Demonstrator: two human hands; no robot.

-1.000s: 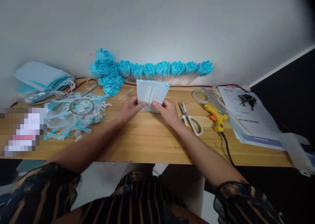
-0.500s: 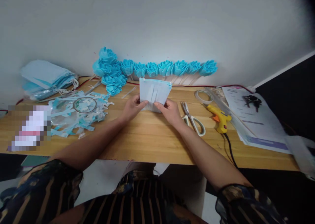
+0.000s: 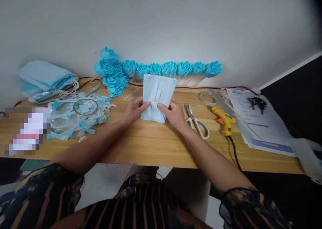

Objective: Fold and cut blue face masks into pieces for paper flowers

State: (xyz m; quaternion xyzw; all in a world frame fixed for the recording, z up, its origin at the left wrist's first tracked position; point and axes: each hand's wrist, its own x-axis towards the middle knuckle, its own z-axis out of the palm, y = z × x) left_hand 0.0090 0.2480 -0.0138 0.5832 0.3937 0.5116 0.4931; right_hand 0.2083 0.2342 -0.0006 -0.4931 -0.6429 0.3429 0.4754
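Note:
Both hands hold a stack of light blue face masks point(image 3: 158, 91) upright above the table, its pleats running up and down. My left hand point(image 3: 136, 111) grips the left side, thumb on the front face and fingers behind. On the right side my right hand point(image 3: 173, 115) grips in the same way, its fingers mostly hidden behind the stack. Scissors with white handles point(image 3: 197, 123) lie just right of my right hand. Behind the masks, a row of blue fabric flowers point(image 3: 168, 69) on thin sticks leans against the wall.
On the left lie blue and white scraps point(image 3: 72, 121) with a tape roll point(image 3: 85, 114) on top, and a bag of more masks point(image 3: 45, 73). To the right are a yellow glue gun point(image 3: 227, 123), clear tape point(image 3: 208, 97), papers point(image 3: 259, 121) and keys point(image 3: 257, 103) on the wooden table point(image 3: 141, 148).
The mask stack now stands taller between my hands; its lower edge shows below my thumbs and its top edge is higher. My hands have hardly moved.

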